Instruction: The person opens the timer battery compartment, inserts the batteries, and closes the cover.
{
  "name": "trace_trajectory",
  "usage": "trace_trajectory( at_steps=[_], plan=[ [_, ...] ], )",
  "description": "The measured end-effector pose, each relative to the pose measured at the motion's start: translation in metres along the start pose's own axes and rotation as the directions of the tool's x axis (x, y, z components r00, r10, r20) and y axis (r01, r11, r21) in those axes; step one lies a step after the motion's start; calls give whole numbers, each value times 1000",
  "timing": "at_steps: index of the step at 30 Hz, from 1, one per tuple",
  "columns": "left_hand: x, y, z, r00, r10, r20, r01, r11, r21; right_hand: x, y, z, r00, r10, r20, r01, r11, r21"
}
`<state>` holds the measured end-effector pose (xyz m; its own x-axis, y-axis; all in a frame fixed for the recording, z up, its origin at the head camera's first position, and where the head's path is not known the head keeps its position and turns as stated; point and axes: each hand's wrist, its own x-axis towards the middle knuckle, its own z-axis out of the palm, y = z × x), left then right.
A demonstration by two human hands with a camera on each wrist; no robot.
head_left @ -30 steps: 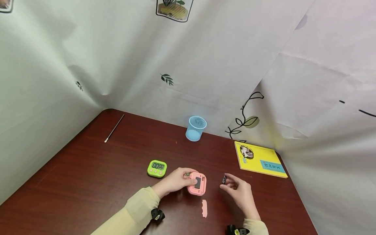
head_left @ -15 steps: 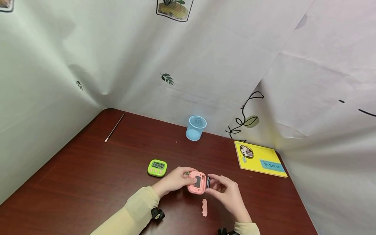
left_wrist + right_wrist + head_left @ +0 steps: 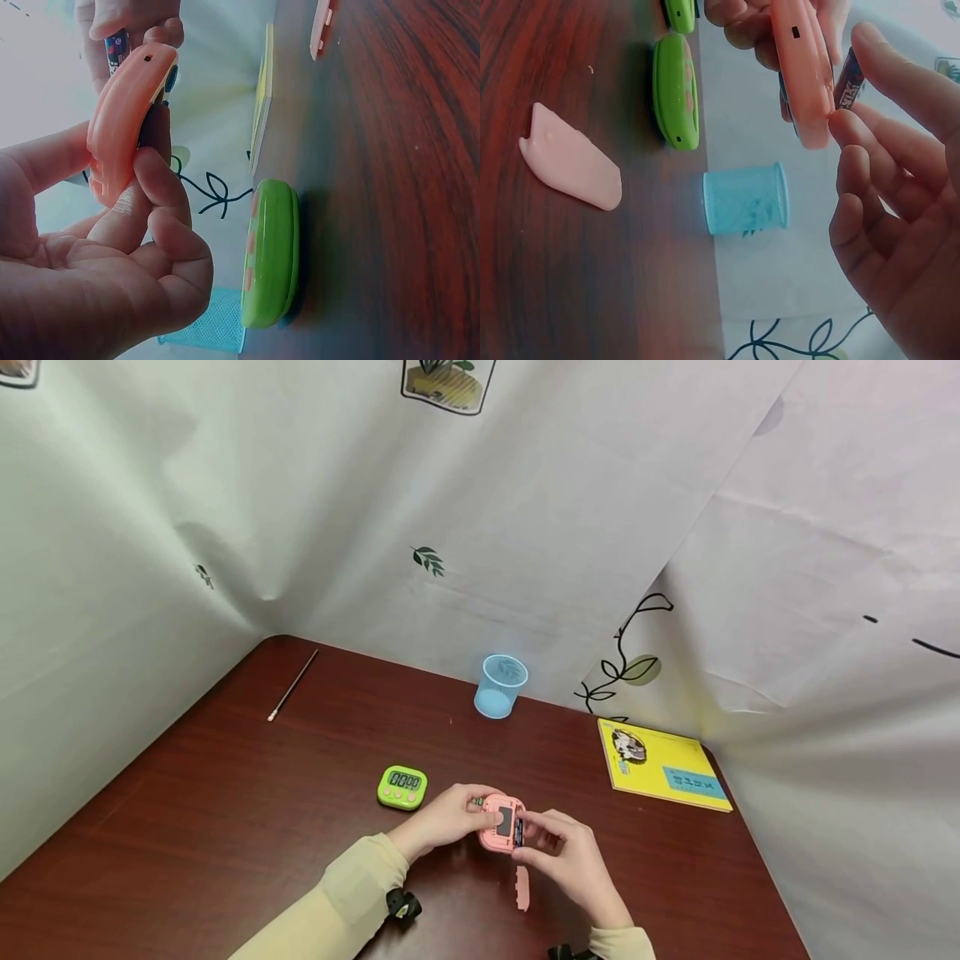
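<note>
Gripping pink square plastic timer (image 3: 501, 823) back-up above dark wooden counter (image 3: 225, 827) with left hand (image 3: 442, 818), steadying open battery bay. Pinching small dark battery (image 3: 518, 832) at timer's 3 o'clock edge with right hand (image 3: 558, 852). Pink cover (image 3: 522, 889) lying at 6 o'clock.

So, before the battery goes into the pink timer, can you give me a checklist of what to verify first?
1. Pink timer held steady by left hand: ok.
2. Battery pinched in right hand: ok.
3. Compartment open, cover lying on the table: ok.
4. Battery at the compartment: ok.
5. Battery polarity matches the marks: cannot tell.
6. Green timer apart from the hands: ok.
</note>
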<state>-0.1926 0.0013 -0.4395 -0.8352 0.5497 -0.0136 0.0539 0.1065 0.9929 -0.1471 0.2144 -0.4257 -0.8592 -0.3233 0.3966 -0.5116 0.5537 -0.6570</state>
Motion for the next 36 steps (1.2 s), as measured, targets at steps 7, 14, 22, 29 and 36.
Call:
trace_trajectory(
  at_steps=[7, 14, 22, 29, 36],
  plan=[
    [0, 0, 0, 1000, 9, 3, -9, 1000, 17, -2, 1, 3, 1000, 12, -16, -13, 999, -31],
    [-1, 1, 0, 1000, 13, -7, -13, 1000, -17, -4, 3, 8, 996, -34, -79, 30, 998, -52],
    [-3, 3, 0, 1000, 13, 2, -13, 999, -31, -5, 2, 8, 992, -42, -121, 39, 999, -26],
    [-3, 3, 0, 998, 39, 42, -38, 999, -33, -4, 2, 4, 994, 107, -12, -105, 990, 91],
    [-3, 1, -1, 996, 41, 78, -46, 997, 57, -5, 1, 3, 966, 211, 152, -245, 936, 254]
  ],
)
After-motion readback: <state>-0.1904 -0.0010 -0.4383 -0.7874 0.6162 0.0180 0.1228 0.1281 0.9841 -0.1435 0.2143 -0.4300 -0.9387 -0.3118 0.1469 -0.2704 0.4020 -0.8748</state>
